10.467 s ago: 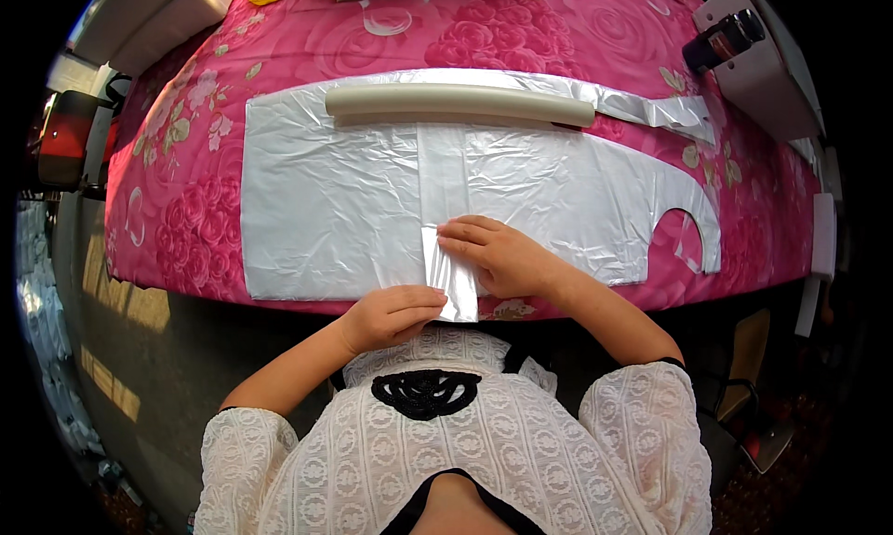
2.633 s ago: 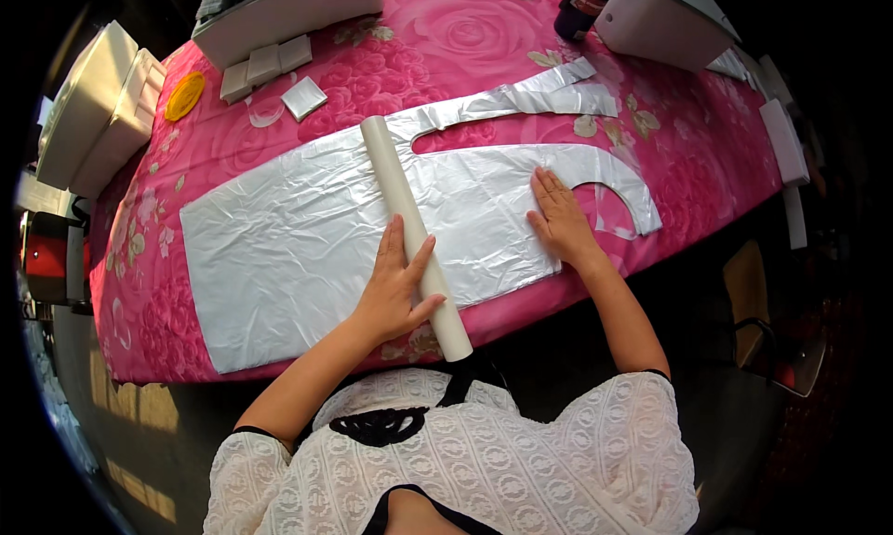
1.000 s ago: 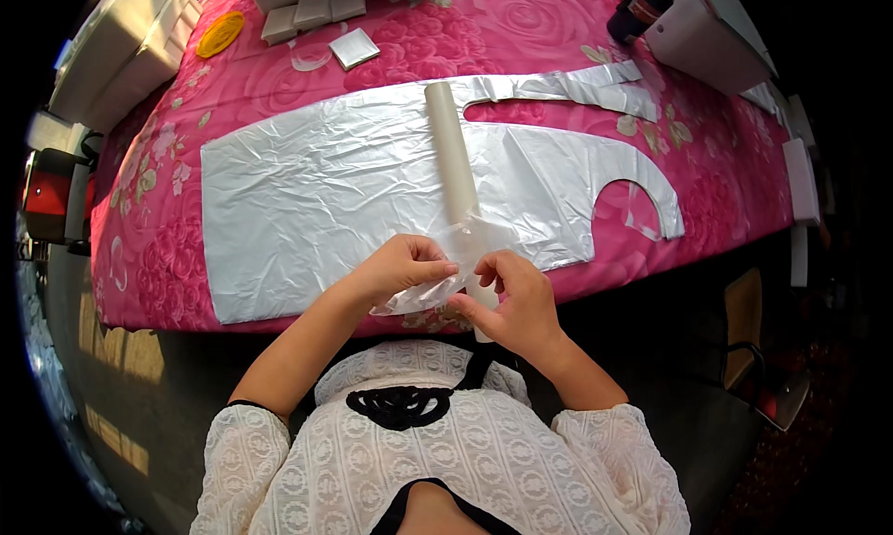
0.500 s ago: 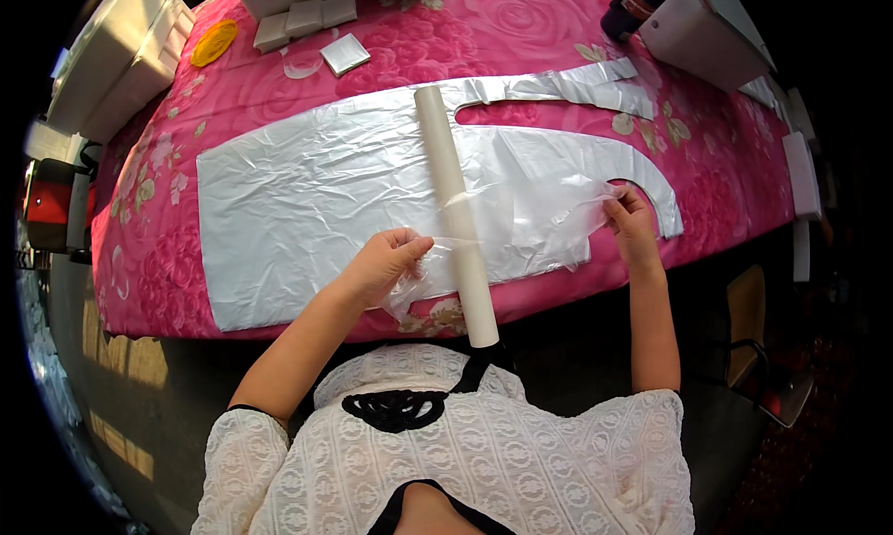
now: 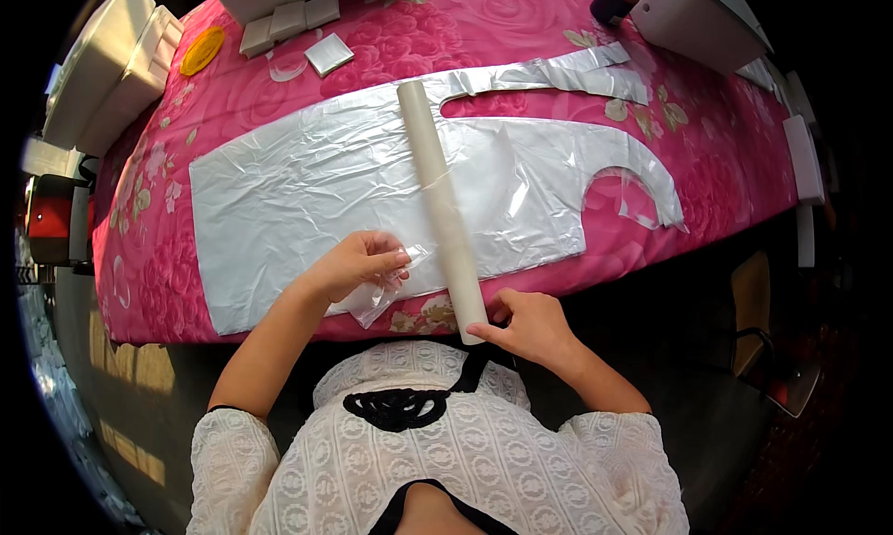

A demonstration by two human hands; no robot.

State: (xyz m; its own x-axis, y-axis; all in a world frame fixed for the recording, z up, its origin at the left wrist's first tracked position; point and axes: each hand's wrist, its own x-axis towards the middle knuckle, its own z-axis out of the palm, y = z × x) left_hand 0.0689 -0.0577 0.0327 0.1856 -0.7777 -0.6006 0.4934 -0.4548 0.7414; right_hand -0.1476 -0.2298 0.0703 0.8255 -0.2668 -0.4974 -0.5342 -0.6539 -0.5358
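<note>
A silvery-white plastic disposable apron lies flat, with a neck loop and curved cut-outs towards the right. Across it rests a long pale tube, its near end sticking out over the table edge. Clear plastic film is spread over the apron right of the tube. My left hand is closed, pinching a crumpled end of the clear film left of the tube. My right hand is at the tube's near end, thumb against its side and fingers apart.
A pink floral cloth covers the table. At the back are white boxes, small white packets, a square silvery packet, a yellow oval object and a dark bottle. A chair stands at the right.
My right hand has let go of the clear film and moved down and left to the tube's near end. The film now lies flatter on the apron. My left hand still pinches its end.
</note>
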